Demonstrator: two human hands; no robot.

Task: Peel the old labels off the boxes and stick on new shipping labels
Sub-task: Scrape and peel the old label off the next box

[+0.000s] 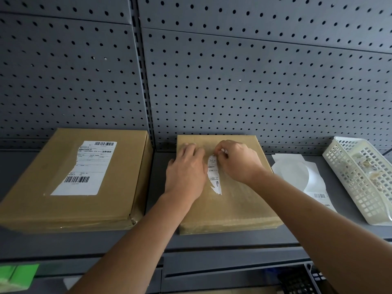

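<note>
Two flat cardboard boxes lie on a grey shelf. The middle box (pixel 233 209) bears a torn strip of old white label (pixel 214 177). My left hand (pixel 186 170) rests flat on this box, left of the strip. My right hand (pixel 237 160) pinches the strip's top end with curled fingers. The left box (pixel 42 187) carries a white label (pixel 89 168) with barcodes, its left edge torn away.
White label sheets and backing paper (pixel 297 172) lie right of the middle box. A white plastic basket (pixel 360 181) holding paper scraps stands at the far right. A grey pegboard wall (pixel 233 81) rises behind the shelf. A green object (pixel 14 274) sits below left.
</note>
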